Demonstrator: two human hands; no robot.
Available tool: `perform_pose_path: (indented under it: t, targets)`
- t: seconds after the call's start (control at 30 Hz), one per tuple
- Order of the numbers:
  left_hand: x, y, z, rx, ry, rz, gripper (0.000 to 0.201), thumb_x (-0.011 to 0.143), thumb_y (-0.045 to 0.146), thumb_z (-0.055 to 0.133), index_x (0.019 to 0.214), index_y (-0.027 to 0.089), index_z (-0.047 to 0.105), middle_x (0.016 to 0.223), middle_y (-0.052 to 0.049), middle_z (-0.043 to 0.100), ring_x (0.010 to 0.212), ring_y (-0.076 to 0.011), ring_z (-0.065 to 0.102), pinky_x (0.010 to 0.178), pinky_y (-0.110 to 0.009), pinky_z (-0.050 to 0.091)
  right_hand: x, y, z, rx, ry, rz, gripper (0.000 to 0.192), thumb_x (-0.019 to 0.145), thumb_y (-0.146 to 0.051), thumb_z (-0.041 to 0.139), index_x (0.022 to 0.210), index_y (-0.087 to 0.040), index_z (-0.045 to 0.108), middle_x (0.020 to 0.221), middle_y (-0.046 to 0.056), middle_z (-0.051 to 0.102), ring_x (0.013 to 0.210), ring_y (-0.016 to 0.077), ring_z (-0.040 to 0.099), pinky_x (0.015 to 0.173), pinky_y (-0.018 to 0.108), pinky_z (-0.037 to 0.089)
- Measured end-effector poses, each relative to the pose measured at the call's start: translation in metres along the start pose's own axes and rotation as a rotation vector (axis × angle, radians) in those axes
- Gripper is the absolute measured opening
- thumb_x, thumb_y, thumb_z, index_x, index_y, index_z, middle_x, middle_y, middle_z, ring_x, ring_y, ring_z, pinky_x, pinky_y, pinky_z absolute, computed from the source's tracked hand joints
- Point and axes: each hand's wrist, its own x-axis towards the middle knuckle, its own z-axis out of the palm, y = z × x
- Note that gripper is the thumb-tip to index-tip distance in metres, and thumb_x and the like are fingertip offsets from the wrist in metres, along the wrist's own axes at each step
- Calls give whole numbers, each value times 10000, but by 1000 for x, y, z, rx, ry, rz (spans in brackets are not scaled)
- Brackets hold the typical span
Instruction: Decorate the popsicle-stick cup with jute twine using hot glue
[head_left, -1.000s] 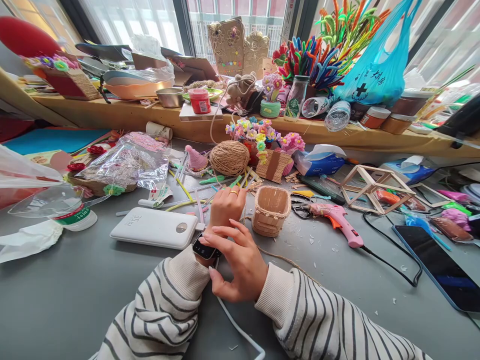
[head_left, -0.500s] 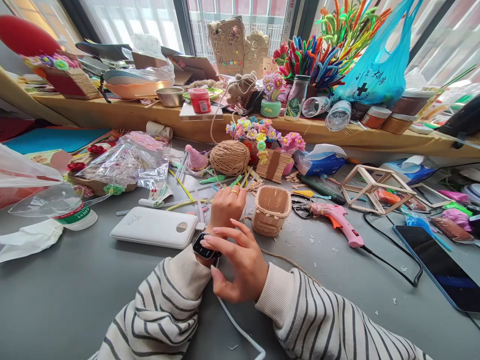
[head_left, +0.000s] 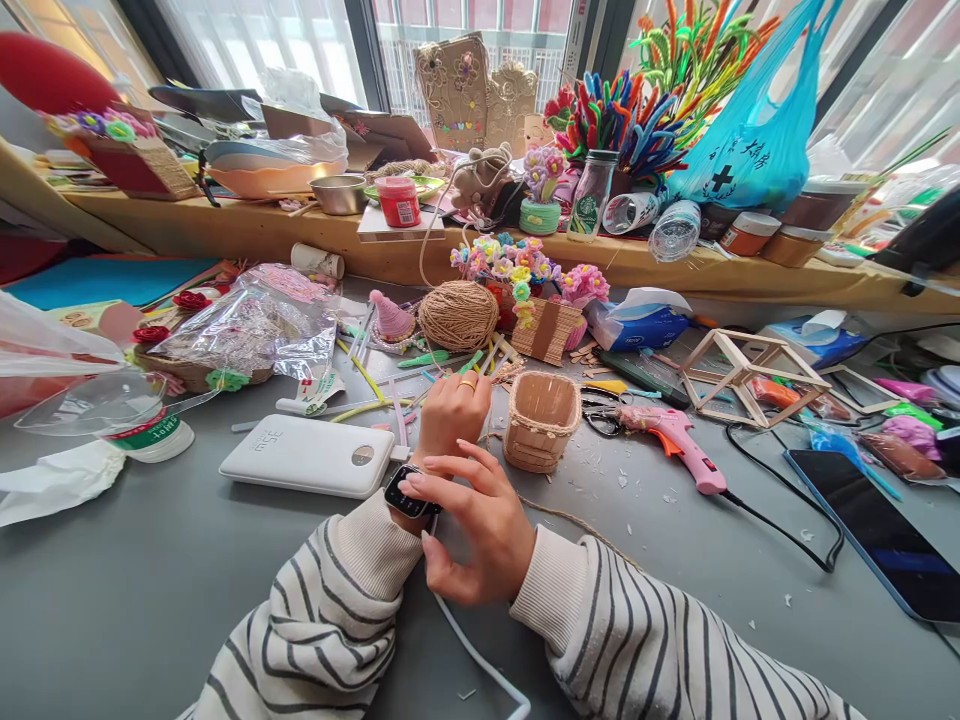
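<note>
Smartwatch (head_left: 409,497) sits on the left wrist, at the cuff of the striped sleeve, near the bench's front middle. It is the item under the hands.

Bench (head_left: 150,590): grey surface, heavily loaded with craft goods along the far half. A white power bank (head_left: 307,456) lies just left of the left hand; a white cable runs from under the wrists toward the near edge.

Small basket (head_left: 541,420) of sticks wound with twine stands just right of the left hand, apart from it. A twine ball (head_left: 458,314) lies behind it, and a pink glue gun (head_left: 673,437) further right.

Left hand (head_left: 452,412): grip clenched loosely into a fist resting on the bench, grasping nothing visible; a ring shows on one finger.

Right hand (head_left: 480,525): grip released, fingers spread, fingertips (head_left: 409,484) laid on the watch face.

Change over the last second: none of note. Both hands and the watch sit as they did, the fingertips holding the same contact. Judgement: the watch is being operated or read, and the craft work is paused.
</note>
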Motion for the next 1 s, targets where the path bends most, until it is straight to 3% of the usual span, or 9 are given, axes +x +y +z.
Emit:
perform_pose_path:
  t: [0.07,0.4,0.57,0.8,1.0]
  targets:
    - [0,0,0,-5,-3,1,246,873,165,440,688,163,602,640,-66,601,606,-194,540,568,-317,328,0,0,0,-3,24,5,546,675,-196,488,1213,-231,402,969,9,687,1034,138,586,1069,344,314]
    - [0,0,2,11,12,-3,249,873,174,449,675,163,599,630,-55,604,601,-186,541,569,-307,327,-2,2,2,-19,-134,19,593,687,-242,483,1267,-188,372,1105,35,648,1171,172,492,1122,393,218]
    - [1,0,2,25,23,2,255,872,180,452,662,162,594,615,-58,599,588,-191,538,555,-311,324,-1,2,1,4,-58,4,589,679,-226,487,1259,-196,389,1091,37,649,1132,160,520,1105,371,265]
    - [0,0,1,29,35,12,229,866,174,465,678,163,596,626,-56,602,600,-194,541,549,-311,324,1,0,-1,-35,123,14,465,670,-170,481,1130,-237,500,870,-21,693,955,142,608,1075,365,305]
    - [0,0,1,38,46,14,232,863,165,464,670,167,593,616,-49,598,589,-191,540,555,-311,327,2,0,0,-51,22,-24,494,671,-191,467,1165,-210,481,945,-2,699,1038,157,586,1104,377,263]
